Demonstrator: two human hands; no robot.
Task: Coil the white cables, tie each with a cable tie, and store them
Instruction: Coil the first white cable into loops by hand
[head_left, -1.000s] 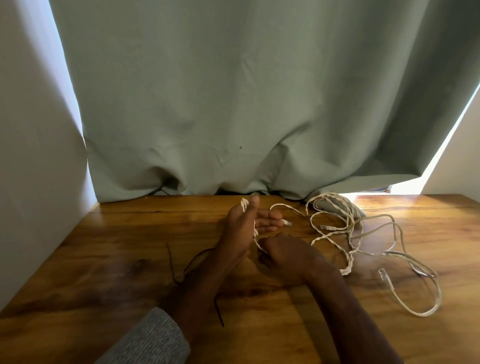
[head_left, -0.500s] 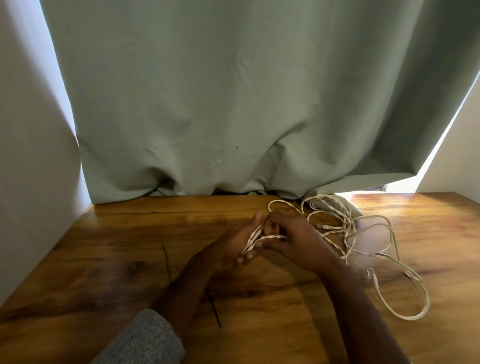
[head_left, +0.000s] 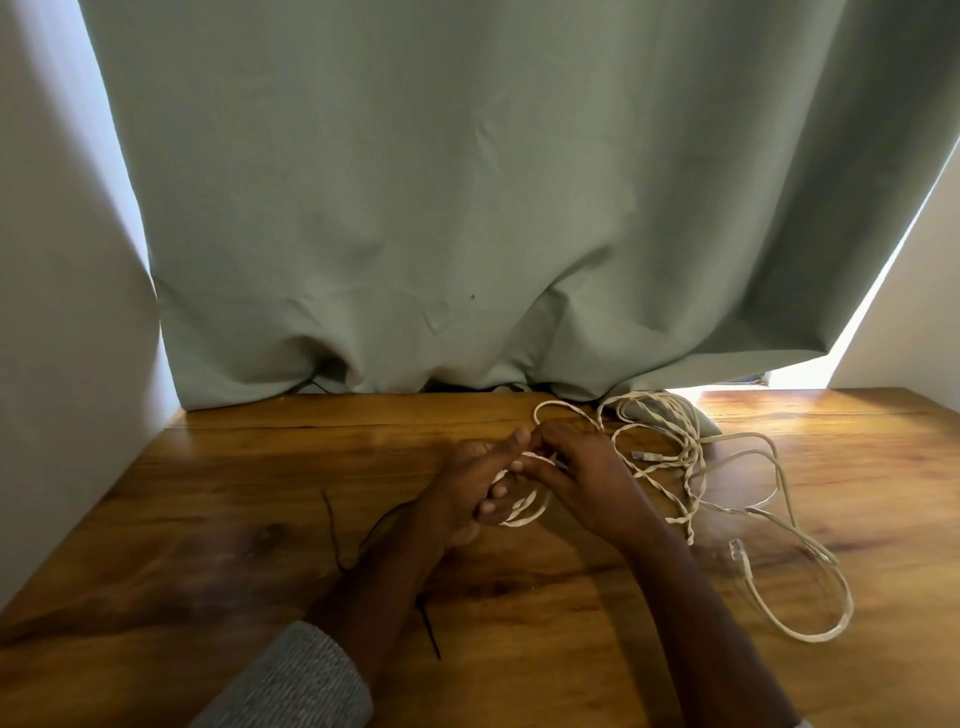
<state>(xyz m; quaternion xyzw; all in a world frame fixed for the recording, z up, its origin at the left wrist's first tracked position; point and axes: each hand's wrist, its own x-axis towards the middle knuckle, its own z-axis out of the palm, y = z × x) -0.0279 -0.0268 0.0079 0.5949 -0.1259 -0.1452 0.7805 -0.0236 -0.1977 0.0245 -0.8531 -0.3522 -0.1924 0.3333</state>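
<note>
I see both hands meeting over the middle of the wooden surface (head_left: 218, 519). My left hand (head_left: 467, 493) has its fingers curled around a small coil of white cable (head_left: 524, 512); several loops of it hang out below the fingers, just above the wood. My right hand (head_left: 576, 478) touches the left one from the right side, and its fingers pinch the same cable at the top of the coil.

From the hands the cable runs to the right into a loose tangle of white cables (head_left: 675, 452), which lies on the surface near the green curtain (head_left: 467, 208). One long loop of it reaches far to the right, and a plug end (head_left: 737, 551) lies free on the wood.

Thin black cable ties (head_left: 332, 525) lie on the surface to the left of my left forearm, and another one partly under it. A grey sleeve (head_left: 301, 680) covers the left arm near the bottom edge.
</note>
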